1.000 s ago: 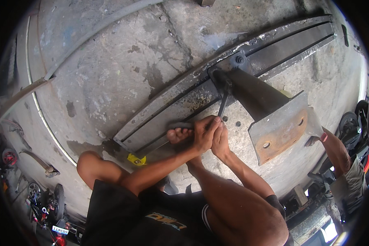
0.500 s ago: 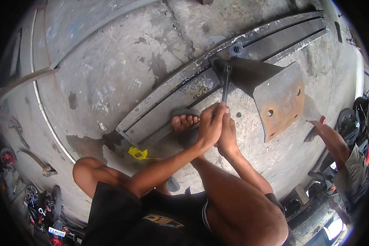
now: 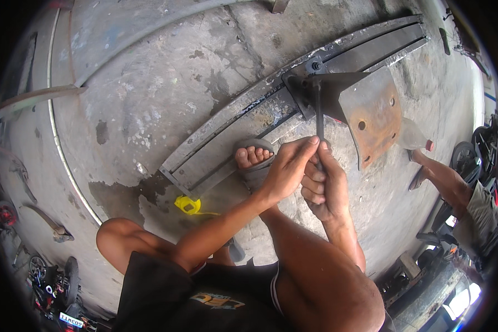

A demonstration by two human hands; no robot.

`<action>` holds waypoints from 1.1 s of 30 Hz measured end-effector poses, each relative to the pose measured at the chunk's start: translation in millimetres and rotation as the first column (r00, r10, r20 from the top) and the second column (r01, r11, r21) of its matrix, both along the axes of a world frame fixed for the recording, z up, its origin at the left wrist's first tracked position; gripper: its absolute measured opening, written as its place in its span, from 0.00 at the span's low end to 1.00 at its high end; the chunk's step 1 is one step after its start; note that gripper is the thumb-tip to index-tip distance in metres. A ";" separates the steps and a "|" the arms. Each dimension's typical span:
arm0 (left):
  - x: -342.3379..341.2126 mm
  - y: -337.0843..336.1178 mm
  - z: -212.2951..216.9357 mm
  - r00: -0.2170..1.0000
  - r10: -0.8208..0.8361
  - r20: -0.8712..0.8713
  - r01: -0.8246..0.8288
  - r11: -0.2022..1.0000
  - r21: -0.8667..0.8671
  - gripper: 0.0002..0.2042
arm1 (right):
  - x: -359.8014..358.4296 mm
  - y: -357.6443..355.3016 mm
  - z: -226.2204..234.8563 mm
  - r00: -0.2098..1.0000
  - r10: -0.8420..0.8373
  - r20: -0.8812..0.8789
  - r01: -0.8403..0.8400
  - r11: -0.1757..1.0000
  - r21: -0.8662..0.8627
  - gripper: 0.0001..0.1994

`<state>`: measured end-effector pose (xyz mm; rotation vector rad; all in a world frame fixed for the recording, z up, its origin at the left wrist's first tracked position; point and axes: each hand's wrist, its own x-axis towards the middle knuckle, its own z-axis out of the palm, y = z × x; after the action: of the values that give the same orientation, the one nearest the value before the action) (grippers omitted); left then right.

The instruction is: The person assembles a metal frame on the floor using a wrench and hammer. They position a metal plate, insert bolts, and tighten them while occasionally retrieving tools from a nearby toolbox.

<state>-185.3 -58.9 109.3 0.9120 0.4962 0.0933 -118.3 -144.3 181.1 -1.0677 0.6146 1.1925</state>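
A long dark wrench (image 3: 320, 113) reaches from my hands to the base of a grey steel bracket (image 3: 332, 95), where its head meets the inner side of the plate. My left hand (image 3: 291, 169) is closed at the near end of the handle, thumb on top. Beside it my right hand (image 3: 327, 185) has its fingers curled round the same end, thumb pointing up along it. The bracket stands on a long curved metal bar (image 3: 227, 148) lying on the floor. Its rusty end plate (image 3: 374, 119) has several holes. Behind the bracket, a bolt (image 3: 315, 66) sticks up from the bar.
My sandalled foot (image 3: 253, 157) rests on the bar. A yellow tape measure (image 3: 187, 205) lies on the concrete at its near end. Right of the bracket is a clear plastic bottle (image 3: 416, 135) with a red cap. Another person's leg (image 3: 447, 180) and motorbikes (image 3: 467, 160) are farther right.
The wrench handle has swung to the right, and both hands have moved with it. My right hand has turned so that its curled fingers show.
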 end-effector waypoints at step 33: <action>81.8 8.2 -27.1 0.950 0.157 -0.269 -0.279 0.812 -0.512 0.19 | 30.7 10.5 -7.3 0.992 -0.002 -0.130 0.006 1.000 0.027 0.10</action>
<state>-103.5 -50.7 82.1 0.2949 0.7832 0.0579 -87.6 -133.8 173.8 -0.9705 0.6985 1.2709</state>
